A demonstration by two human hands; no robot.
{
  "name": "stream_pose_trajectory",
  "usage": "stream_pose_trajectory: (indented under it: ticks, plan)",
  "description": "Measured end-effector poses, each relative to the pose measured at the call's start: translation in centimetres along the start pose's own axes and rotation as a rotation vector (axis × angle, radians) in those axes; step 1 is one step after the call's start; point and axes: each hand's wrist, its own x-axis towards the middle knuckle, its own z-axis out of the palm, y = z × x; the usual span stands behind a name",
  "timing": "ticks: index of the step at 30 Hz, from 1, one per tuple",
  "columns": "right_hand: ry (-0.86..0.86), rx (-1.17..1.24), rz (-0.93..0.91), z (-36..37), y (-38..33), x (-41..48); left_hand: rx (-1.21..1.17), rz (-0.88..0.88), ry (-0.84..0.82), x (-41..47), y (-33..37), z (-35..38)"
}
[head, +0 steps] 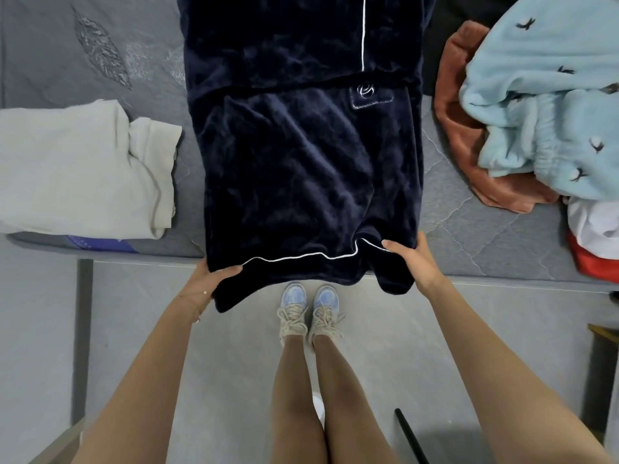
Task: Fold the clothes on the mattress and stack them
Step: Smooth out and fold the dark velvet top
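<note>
A dark navy velvet garment (pixel 301 155) with white piping lies spread lengthwise down the middle of the grey mattress (pixel 469 229), its near end hanging over the front edge. My left hand (pixel 211 283) grips the near left corner, thumb on top and fingers underneath. My right hand (pixel 412 259) grips the near right corner the same way. A folded pale grey garment (pixel 77 169) rests on the mattress to the left.
At the right lies a loose pile: a light blue fleece with dark bird shapes (pixel 549 105), a rust-coloured piece (pixel 469 155) under it, and white and red cloth (pixel 596 236). My legs and shoes (pixel 310 309) stand on the grey floor below the mattress edge.
</note>
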Motion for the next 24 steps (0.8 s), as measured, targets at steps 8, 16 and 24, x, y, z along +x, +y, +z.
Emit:
stream_pose_trajectory:
  ticks: [8, 16, 24]
  plan:
    - [-0.09, -0.112, -0.033, 0.3, 1.6, -1.1, -0.023, 0.064, 0.129, -1.1, -2.2, 1.4]
    - [0.087, 0.082, -0.177, 2.6, -0.1, -2.8, -0.363, 0.141, 0.183, -2.7, -0.8, 2.6]
    - [-0.073, 0.293, -0.183, 5.0, -6.1, -3.1, -0.658, 0.262, 0.029, -4.0, 6.8, 4.7]
